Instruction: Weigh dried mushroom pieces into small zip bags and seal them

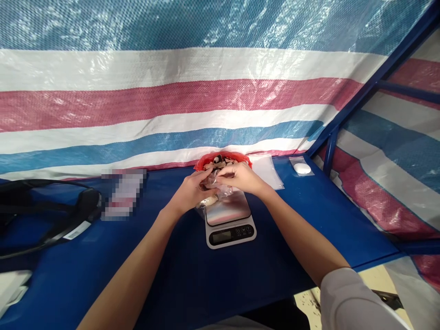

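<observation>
A clear plastic bag [226, 190] with pale contents is between my hands, over the back of a kitchen scale [231, 236]. My left hand [192, 191] is closed on the bag's left side, thumb in front. From the right, my right hand [243, 177] pinches at the bag's upper part; its fingertips are partly hidden. Just behind my fingers sits an open red plastic bag [203, 160] filled with brown, dark and pale dried-looking pieces [225, 161]. The scale has a shiny metal plate [233, 211], and I cannot read its display.
Clear flat bags or sheets [266, 172] lie right of the red bag. A white rounded object [302, 168] rests on a small clear bag farther right. Black straps [72, 215] and a blurred-out packet [123, 195] are on the left of the blue table [185, 270]. Striped sheeting [172, 96] hangs behind.
</observation>
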`<move>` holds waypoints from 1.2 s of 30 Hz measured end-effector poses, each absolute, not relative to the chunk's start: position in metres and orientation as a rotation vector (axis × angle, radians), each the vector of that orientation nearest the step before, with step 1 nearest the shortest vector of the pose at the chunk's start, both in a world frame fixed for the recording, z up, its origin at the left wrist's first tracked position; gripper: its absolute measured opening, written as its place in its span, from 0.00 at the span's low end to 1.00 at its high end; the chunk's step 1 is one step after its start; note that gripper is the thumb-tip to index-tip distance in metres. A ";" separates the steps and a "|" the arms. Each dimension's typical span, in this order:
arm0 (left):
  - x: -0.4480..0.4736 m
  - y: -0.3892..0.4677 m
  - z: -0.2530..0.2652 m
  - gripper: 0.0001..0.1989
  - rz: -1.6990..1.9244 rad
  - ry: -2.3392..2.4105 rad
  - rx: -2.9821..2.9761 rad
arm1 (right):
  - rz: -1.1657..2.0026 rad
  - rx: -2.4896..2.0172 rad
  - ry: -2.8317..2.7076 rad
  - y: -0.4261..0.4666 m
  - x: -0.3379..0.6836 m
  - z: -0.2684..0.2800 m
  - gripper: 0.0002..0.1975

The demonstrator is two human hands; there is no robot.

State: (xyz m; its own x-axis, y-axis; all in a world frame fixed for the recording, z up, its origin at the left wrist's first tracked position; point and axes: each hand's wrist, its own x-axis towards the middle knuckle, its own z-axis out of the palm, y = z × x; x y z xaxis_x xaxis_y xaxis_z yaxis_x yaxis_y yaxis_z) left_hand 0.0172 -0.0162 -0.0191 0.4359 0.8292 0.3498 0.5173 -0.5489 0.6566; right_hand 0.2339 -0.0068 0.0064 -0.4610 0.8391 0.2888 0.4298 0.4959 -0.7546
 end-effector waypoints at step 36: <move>-0.008 0.008 0.048 0.25 0.759 1.440 2.125 | 1.300 -0.846 -1.350 0.037 0.244 0.002 0.15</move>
